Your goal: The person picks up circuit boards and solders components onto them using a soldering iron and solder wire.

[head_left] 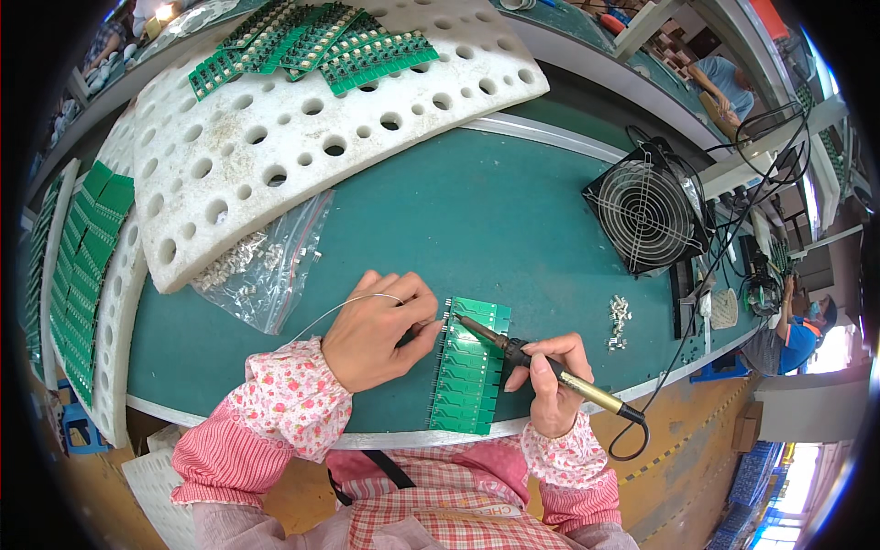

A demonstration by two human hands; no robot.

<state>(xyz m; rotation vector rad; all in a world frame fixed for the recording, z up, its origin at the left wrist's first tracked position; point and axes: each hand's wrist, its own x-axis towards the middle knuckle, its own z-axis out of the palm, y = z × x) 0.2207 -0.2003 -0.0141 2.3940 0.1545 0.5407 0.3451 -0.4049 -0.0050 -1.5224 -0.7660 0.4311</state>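
Head view: the right hand's [553,380] fingers gripped a soldering iron [588,389] over the green board [466,371]; the left hand's [378,332], curled around thin wire [341,305] near its tip, risked burns from any slip.

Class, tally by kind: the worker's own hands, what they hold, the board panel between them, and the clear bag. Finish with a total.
Left hand and right hand: 2
Soldering iron: 1
Thin pale wire: 1
Green circuit-board panel: 1
Clear plastic bag: 1
Total: 6
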